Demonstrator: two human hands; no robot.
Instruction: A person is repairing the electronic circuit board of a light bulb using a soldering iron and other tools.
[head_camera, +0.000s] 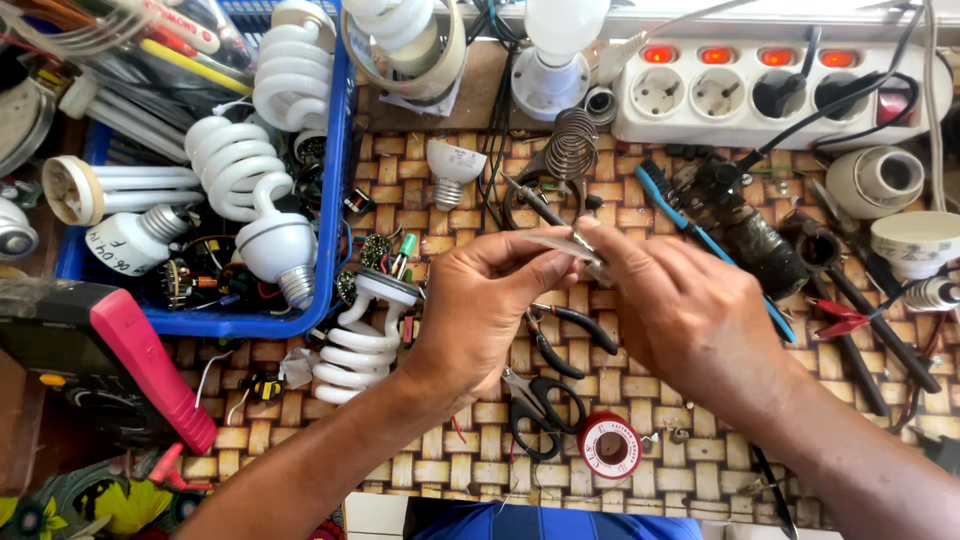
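Both hands meeting above woven mat, mid-bench. Left hand pinching near end of small pale strip, possibly thin tubing, view poor. Right hand gripping far end, fingertips closing on it, likely steadying piece. Wrists angling inward, forearms converging. Pliers, scissors, solder spool lying just below, within reach.

A blue basket of spiral bulbs, a white power strip, scissors and a red solder spool.
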